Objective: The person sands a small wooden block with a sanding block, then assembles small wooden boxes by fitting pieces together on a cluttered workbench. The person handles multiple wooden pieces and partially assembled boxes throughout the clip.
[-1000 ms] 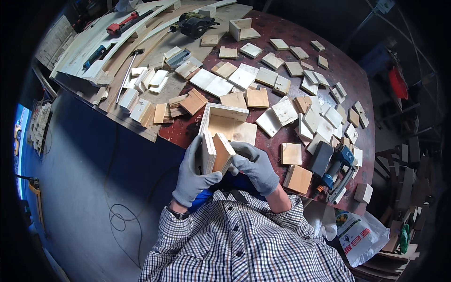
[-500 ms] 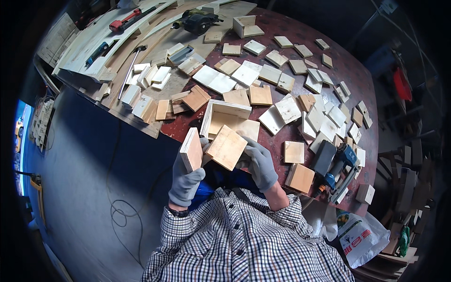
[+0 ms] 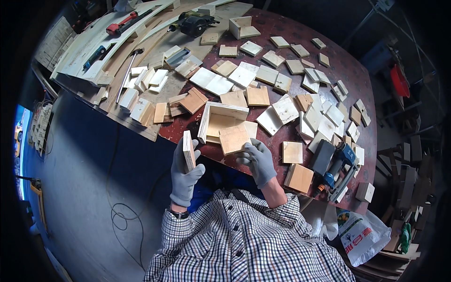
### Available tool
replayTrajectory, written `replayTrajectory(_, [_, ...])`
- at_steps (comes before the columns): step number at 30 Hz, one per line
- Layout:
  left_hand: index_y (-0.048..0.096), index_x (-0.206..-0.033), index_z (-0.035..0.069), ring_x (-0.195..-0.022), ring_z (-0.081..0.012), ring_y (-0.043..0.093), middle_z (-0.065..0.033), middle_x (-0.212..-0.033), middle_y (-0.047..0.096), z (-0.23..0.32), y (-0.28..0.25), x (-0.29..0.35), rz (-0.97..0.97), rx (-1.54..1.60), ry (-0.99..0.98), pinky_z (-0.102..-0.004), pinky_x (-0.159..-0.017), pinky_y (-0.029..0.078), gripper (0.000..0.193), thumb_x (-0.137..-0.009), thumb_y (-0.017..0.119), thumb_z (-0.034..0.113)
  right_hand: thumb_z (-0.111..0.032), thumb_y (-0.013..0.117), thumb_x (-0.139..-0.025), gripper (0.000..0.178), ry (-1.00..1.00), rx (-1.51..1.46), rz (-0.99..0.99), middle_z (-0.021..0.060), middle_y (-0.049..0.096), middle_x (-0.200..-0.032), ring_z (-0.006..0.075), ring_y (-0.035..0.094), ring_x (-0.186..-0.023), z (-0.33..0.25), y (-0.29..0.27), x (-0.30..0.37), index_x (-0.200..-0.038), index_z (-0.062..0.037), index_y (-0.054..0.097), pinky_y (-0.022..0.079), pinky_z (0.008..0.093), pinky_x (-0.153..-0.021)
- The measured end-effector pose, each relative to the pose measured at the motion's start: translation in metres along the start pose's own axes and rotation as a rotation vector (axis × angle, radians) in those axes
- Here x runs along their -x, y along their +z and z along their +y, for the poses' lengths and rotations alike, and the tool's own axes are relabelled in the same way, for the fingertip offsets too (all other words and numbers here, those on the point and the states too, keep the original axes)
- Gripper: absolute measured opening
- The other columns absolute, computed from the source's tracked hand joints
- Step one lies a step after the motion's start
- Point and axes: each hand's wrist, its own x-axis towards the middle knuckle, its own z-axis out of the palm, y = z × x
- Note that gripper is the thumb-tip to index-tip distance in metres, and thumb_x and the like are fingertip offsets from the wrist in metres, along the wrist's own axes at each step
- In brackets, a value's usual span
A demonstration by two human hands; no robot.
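In my gloved left hand (image 3: 184,181) is a wooden block (image 3: 189,151), held upright with its narrow edge toward me. My right hand (image 3: 260,162), also gloved in grey, pinches a square wooden block (image 3: 234,139) by its lower right corner. That square block is tilted and overlaps the front of a corner-shaped wooden piece (image 3: 224,113) standing on the dark red table (image 3: 181,126). The two held blocks are apart from each other. Part of the corner piece's base is hidden behind the square block.
Loose wooden blocks (image 3: 253,75) cover much of the table. A blue nail gun (image 3: 342,169) lies at the right. A hammer (image 3: 130,70), a red tool (image 3: 123,23) and a dark power tool (image 3: 193,23) lie far left. A white plastic bag (image 3: 364,237) is at lower right.
The block in my right hand has moved away from the left-hand block, rightward, and turned flatter. My left hand has turned its block edge-on.
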Motion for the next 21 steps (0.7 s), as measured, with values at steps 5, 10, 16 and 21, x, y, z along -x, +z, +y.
replayTrajectory(5, [0.042,-0.161,0.003,-0.138,-0.0203,0.055,-0.0084,-0.146,0.058,-0.019,-0.008,-0.040,-0.053,-0.211,0.109,-0.0370,-0.119,0.044,0.088,-0.084,0.083,0.003,-0.017,0.071,-0.102,0.053,-0.056,-0.001,0.018,0.0193,0.068,-0.121,0.0262,0.077,-0.094,0.022,0.013,-0.042,-0.141,0.0096,0.046,0.068,0.0357,-0.076])
replayTrajectory(10, [0.038,-0.164,0.004,-0.135,-0.0196,0.056,-0.0074,-0.147,0.059,-0.037,-0.016,-0.067,-0.082,0.026,-0.032,-0.0348,-0.116,0.047,0.083,-0.091,0.078,0.007,-0.045,0.062,-0.105,0.057,-0.432,1.547,0.157,0.0219,0.075,-0.098,0.0374,0.077,-0.091,0.015,0.041,-0.038,-0.148,-0.0101,0.050,0.059,0.0539,-0.078])
replayTrajectory(16, [0.039,-0.162,0.003,-0.134,-0.0191,0.057,-0.0075,-0.145,0.060,-0.027,-0.015,-0.070,-0.129,0.085,-0.107,-0.0341,-0.114,0.048,0.081,-0.091,0.078,0.009,-0.053,0.059,-0.105,0.057,-0.633,1.612,0.165,0.0154,0.077,-0.098,0.0364,0.077,-0.084,0.032,0.022,-0.054,-0.139,-0.0072,0.052,0.059,0.0519,-0.070])
replayTrajectory(21, [0.038,-0.163,0.002,-0.137,-0.0204,0.055,-0.0101,-0.151,0.055,-0.029,-0.020,-0.066,-0.143,0.005,-0.080,-0.0356,-0.116,0.046,0.085,-0.089,0.080,0.011,-0.052,0.064,-0.102,0.057,-0.635,1.664,0.073,0.0160,0.077,-0.097,0.0377,0.077,-0.085,0.032,0.017,-0.066,-0.134,-0.0057,0.052,0.058,0.0517,-0.068])
